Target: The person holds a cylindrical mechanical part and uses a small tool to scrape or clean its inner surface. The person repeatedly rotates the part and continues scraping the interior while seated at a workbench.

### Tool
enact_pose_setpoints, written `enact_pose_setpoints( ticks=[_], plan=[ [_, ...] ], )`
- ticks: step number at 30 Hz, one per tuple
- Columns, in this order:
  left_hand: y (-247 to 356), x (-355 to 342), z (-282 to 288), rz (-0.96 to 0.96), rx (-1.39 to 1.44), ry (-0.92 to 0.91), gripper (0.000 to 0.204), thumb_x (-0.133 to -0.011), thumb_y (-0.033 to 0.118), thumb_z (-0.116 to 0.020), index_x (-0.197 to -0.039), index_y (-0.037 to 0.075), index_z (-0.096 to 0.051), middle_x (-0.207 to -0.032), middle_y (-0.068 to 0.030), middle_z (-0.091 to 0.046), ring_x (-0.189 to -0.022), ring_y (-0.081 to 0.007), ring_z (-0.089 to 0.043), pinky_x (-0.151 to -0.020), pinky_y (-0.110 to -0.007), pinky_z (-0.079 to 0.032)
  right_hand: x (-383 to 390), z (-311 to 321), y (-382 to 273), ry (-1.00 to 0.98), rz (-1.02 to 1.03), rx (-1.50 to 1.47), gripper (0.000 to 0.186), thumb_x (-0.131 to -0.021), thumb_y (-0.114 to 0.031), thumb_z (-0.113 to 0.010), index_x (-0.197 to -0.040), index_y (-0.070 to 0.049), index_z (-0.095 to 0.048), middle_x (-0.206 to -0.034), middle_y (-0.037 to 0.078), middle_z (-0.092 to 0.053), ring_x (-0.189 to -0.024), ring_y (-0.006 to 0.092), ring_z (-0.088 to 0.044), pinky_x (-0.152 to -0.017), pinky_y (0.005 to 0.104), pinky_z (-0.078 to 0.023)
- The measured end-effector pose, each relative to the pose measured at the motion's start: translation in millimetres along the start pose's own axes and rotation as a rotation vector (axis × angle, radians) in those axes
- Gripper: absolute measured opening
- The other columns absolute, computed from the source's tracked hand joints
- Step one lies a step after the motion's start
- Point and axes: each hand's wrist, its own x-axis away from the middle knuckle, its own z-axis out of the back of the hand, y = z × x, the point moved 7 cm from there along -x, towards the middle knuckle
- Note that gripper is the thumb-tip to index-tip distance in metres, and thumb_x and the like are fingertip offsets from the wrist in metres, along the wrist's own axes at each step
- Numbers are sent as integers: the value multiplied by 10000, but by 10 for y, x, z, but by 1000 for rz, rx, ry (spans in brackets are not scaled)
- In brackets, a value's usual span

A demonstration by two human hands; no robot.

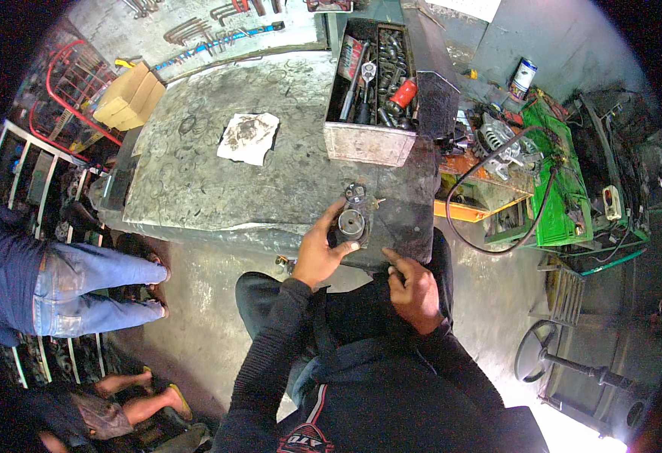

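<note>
Near the workbench's [195, 189] front edge, my left hand [323, 245] grips a round metal part [351, 223] with a bore in its middle, thumb at its lower rim and fingers along its left side. A small dark round piece [355, 192] lies just beyond it, beside a small fitting [378, 201]. My right hand [414, 291] is lower and to the right, index finger extended toward the bench edge and the other fingers curled; whatever they might hold is hidden.
An open toolbox [369, 140] and soiled paper [246, 140] are on the bench. At right stand an orange crate [459, 211], green crate [565, 226], looped hose [482, 249] and steering wheel [531, 351]. A person in jeans [89, 279] and another's bare legs [142, 408] are at left.
</note>
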Motion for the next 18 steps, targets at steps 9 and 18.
enact_pose_setpoints(
  ticks=[9, 18],
  plan=[
    [-2, 48, -147, 152, -178, 118, 659, -820, -34, -836, -1432, 19, -596, -1250, -158, -743, -1180, -209, -695, -1037, -344, -530, 8, -86, 22, 83, 22, -110, 436, -927, -66, -657, -1358, -125, -689, -1183, 233, -738, -1072, 412, -725, -911, 465, -587],
    [50, 170, -108, 55, -1, 197, 572, -888, 39, -792, -1432, 38, -617, -1268, -179, -744, -1152, -227, -714, -998, -369, -552, -151, -233, -9, 53, 47, 4, 480, -931, -76, -657, -1402, -173, -659, -1190, 191, -742, -1063, 389, -723, -901, 470, -591]
  ],
)
